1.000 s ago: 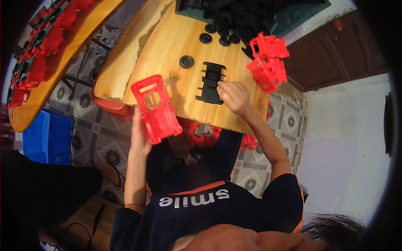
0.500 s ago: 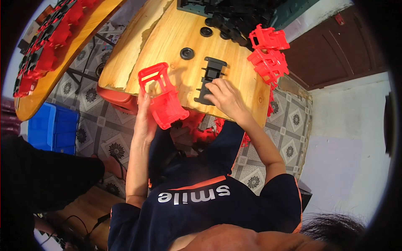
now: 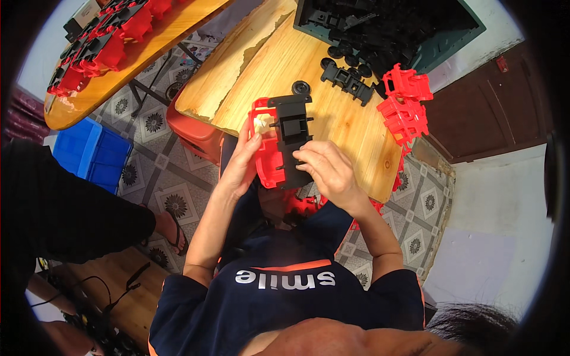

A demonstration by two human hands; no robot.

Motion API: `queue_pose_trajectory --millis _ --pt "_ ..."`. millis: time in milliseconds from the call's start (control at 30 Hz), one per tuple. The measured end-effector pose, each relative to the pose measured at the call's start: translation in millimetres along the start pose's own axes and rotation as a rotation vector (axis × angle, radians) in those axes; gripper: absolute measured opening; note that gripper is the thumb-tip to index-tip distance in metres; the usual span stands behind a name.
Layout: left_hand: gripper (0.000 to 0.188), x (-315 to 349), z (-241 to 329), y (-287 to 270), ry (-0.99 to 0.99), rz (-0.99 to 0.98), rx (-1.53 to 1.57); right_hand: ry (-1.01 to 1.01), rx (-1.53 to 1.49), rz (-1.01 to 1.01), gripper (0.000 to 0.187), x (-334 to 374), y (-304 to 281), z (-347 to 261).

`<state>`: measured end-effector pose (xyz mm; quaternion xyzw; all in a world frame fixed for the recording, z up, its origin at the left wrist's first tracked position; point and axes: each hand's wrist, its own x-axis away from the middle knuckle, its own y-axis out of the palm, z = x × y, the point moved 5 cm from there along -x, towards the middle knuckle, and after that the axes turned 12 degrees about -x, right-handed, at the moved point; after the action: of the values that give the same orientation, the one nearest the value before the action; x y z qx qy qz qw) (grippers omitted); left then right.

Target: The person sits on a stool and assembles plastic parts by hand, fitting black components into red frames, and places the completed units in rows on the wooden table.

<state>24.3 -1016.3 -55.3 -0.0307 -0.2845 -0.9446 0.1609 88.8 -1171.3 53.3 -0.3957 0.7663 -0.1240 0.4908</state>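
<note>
My left hand (image 3: 240, 163) grips a red plastic toy vehicle body (image 3: 268, 155) by its left side, thumb on the near face. Against the body's right part lies a black plastic toy chassis (image 3: 292, 126), with small pegs sticking out along its edges. Fingers of my right hand (image 3: 333, 175) are closed on the chassis's lower right edge. The two parts overlap just above the table's near edge; whether they are locked together cannot be seen. Just beyond them, a black toy wheel (image 3: 301, 88) lies on the wooden table (image 3: 350, 133).
Another black chassis (image 3: 347, 82) and several wheels lie before a dark green crate (image 3: 460, 41) of black parts. Red bodies (image 3: 404, 113) are stacked at the table's right edge. Left are a second table (image 3: 77, 113) with red-and-black toys, a red stool (image 3: 193, 133), a blue bin (image 3: 89, 151) and another person's leg.
The black chassis has been lifted off the table by my right hand and brought against the red body. My left hand has turned the body. The whole view has shifted.
</note>
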Motion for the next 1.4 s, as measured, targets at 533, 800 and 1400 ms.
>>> queue_pose_trajectory --millis 533,800,1400 --pt "0.099 0.3 -2.6 6.7 0.097 -0.097 0.018 -0.023 0.042 0.003 0.035 5.0 17.9 1.3" --pt "0.093 2.2 4.4 17.4 0.131 -0.022 -0.082 -0.099 0.021 0.019 0.033 3.0 21.1 -2.4" --pt "0.09 -5.0 14.4 42.1 0.226 -0.105 -0.172 0.641 -0.987 0.296 0.049 -29.6 12.6 78.9"
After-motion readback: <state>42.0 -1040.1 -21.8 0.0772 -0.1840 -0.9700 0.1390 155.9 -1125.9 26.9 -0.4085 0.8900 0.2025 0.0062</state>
